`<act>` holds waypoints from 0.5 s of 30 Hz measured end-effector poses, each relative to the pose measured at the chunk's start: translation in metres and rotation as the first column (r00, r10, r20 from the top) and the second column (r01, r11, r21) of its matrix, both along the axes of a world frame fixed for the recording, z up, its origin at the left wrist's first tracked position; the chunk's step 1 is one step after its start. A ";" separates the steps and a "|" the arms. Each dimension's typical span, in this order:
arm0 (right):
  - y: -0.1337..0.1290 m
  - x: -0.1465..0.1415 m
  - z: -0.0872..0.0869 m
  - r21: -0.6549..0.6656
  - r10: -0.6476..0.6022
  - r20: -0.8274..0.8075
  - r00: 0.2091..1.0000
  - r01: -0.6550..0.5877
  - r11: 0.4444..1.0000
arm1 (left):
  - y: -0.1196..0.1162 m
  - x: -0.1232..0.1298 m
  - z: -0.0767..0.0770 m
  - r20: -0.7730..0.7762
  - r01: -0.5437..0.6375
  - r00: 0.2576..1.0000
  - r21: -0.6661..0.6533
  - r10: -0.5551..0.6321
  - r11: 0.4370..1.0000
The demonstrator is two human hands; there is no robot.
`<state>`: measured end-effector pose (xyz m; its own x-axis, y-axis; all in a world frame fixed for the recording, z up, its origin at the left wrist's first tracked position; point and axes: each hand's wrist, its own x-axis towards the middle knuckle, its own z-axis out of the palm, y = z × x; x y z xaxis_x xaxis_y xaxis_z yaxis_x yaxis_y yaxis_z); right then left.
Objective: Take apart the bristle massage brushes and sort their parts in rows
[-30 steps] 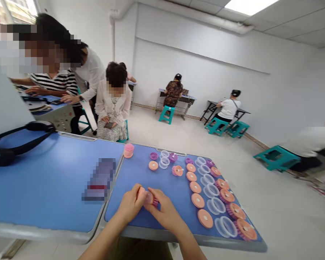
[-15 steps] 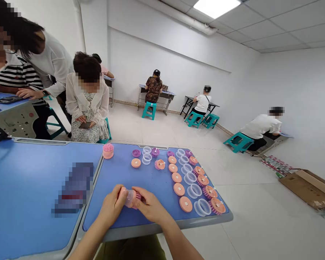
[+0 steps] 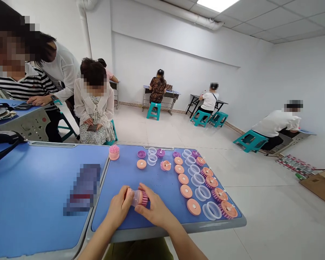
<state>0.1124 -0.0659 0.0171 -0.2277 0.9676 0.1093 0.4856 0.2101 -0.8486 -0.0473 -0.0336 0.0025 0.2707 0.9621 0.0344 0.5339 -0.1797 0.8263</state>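
Pink brush body (image 3: 138,198) between hands: part hidden behind fingers of left hand (image 3: 118,208) and right hand (image 3: 155,212). On blue desk (image 3: 29,202), left of brush, object (image 3: 82,189) pixelated, kind unreadable. Off desk's far left corner, black strap (image 3: 2,137) cut by frame edge. Well right of desk, cardboard box (image 3: 323,186) cut off too. Centre marks on peach discs (image 3: 186,191) too small to tell.

Left foreground: blue desk (image 3: 38,195) bearing a pixelated, unreadable object (image 3: 82,189) and a black strap (image 3: 2,138). Beyond it, a seated person in a floral dress (image 3: 94,121) holds a phone (image 3: 92,128). A person in a white blouse (image 3: 62,72) leans beside a person in a striped shirt (image 3: 24,85). Others sit at far desks on teal stools (image 3: 154,111). Cardboard box (image 3: 321,186) on floor, right.
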 end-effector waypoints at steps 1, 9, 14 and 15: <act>0.000 0.001 0.000 0.014 0.015 -0.001 1.000 -0.015 1.000 | 0.000 0.000 0.000 0.005 0.003 1.000 0.000 -0.003 1.000; -0.003 0.004 -0.004 0.293 -0.058 0.202 0.978 -0.004 0.956 | 0.003 -0.004 0.000 0.202 -0.103 0.974 -0.001 0.101 0.995; 0.009 0.027 -0.004 0.368 -0.384 0.173 0.907 0.302 0.879 | 0.002 -0.005 0.004 0.184 -0.117 0.975 -0.040 0.122 0.992; 0.013 0.033 -0.005 0.381 -0.464 0.165 0.870 0.378 0.844 | 0.002 -0.005 0.005 0.175 -0.119 0.977 -0.048 0.126 0.992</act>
